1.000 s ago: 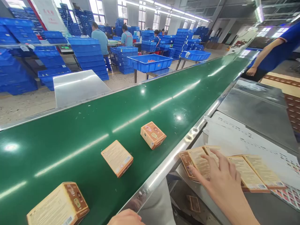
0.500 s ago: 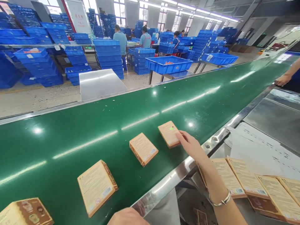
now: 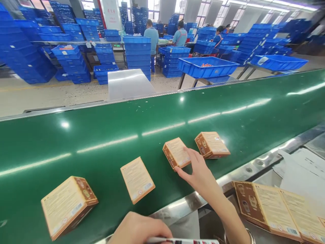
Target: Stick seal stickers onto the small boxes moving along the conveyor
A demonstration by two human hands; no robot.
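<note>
Several small tan and brown cartons lie in a row on the green conveyor belt. My right hand reaches over the belt's steel edge with its fingers stretched out. Its index finger lies on top of one carton and its thumb lies along that carton's near edge. Another carton lies just to the right, apart from the hand. Two more cartons lie further left. At the bottom edge, my left hand is closed on a thin flat printed piece, mostly out of view.
Flattened cartons lie overlapped on the steel bench at the right, with white sheets behind them. A metal plate stands past the belt's far edge. Beyond it are stacked blue crates, a blue bin on a stand, and several people working.
My right hand went from the flat cartons on the bench to the belt, touched the rightmost carton, then shifted to the one beside it. The view has turned left.
</note>
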